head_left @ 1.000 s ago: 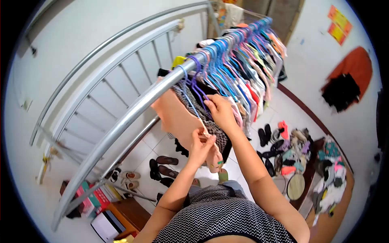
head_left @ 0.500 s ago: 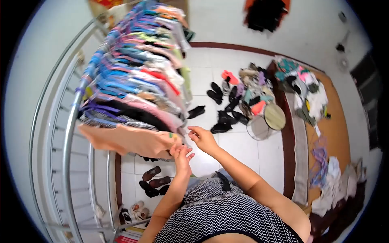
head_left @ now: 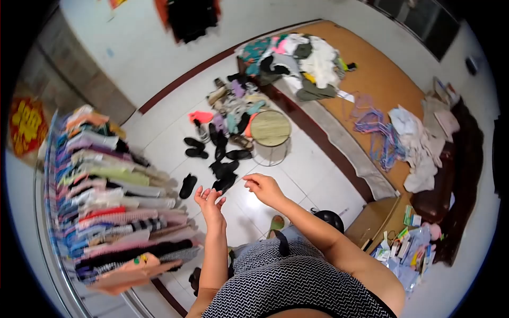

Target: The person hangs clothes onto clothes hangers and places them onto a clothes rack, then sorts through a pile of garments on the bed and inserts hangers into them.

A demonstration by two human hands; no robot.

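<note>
My left hand (head_left: 211,206) is raised over the tiled floor with its fingers apart and slightly curled, holding nothing. To its right, my right hand (head_left: 263,188) hangs in the air with loosely bent fingers and nothing between them. Neither hand touches anything. At the lower left, a peach garment (head_left: 124,273) hangs at the near end of the rack (head_left: 50,212), beside a long row of hung clothes (head_left: 114,214).
A round stool (head_left: 270,128) stands by a shoe pile (head_left: 228,106). The bed (head_left: 366,58) bears a clothes heap (head_left: 318,61), loose hangers (head_left: 379,132) and pale garments (head_left: 419,143). A cluttered box top (head_left: 408,249) is at the lower right.
Both hands have come away from the peach garment, which now hangs on the rack. The view has swung right, so the rack sits at the left and the bed shows more fully.
</note>
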